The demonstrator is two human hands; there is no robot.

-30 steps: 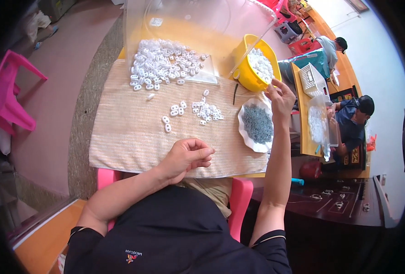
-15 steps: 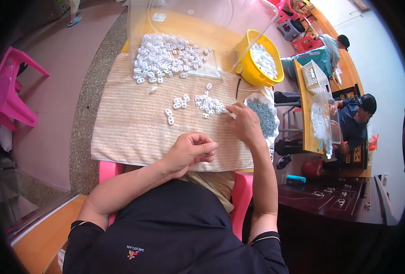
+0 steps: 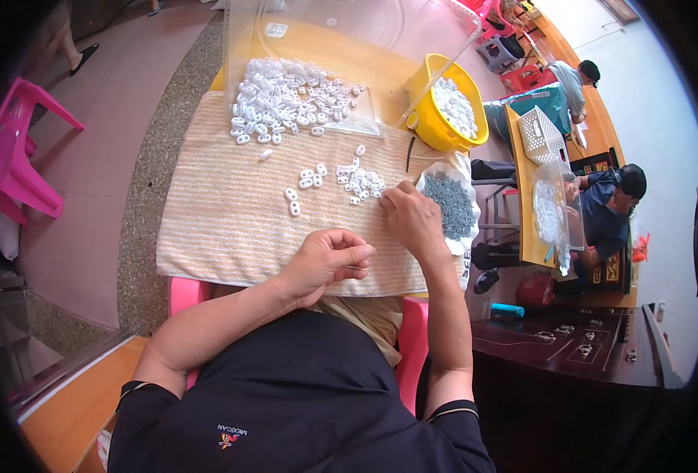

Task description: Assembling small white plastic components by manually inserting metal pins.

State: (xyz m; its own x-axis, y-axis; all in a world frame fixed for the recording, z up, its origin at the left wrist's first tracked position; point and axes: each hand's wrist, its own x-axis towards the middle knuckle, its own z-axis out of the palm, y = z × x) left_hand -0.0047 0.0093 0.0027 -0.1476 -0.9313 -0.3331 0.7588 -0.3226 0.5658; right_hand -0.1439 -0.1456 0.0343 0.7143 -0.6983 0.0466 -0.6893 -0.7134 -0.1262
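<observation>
My left hand point(image 3: 329, 264) hovers over the near edge of a striped beige towel point(image 3: 223, 225), thumb and forefinger pinched; anything between them is too small to make out. My right hand point(image 3: 416, 222) is beside a small cluster of white two-holed plastic pieces point(image 3: 361, 181), its fingertips drawn together and their contents hidden. Right of that hand lies a white scalloped plate point(image 3: 470, 236) heaped with small grey parts point(image 3: 450, 206). More white pieces lie in a short row point(image 3: 292, 202) and a small group point(image 3: 312, 176) to the left.
A large pile of white pieces point(image 3: 278, 94) spills from a clear plastic bin point(image 3: 325, 31) at the back. Beside it stands a yellow tub point(image 3: 425, 118) of white parts. A black strip point(image 3: 410, 154) lies on the towel. Co-workers sit at right; a pink stool point(image 3: 22, 158) stands left.
My right hand has drawn slightly left and nearer me, uncovering more of the grey parts. My left hand has stayed put. A walking person's leg has come in at the far left.
</observation>
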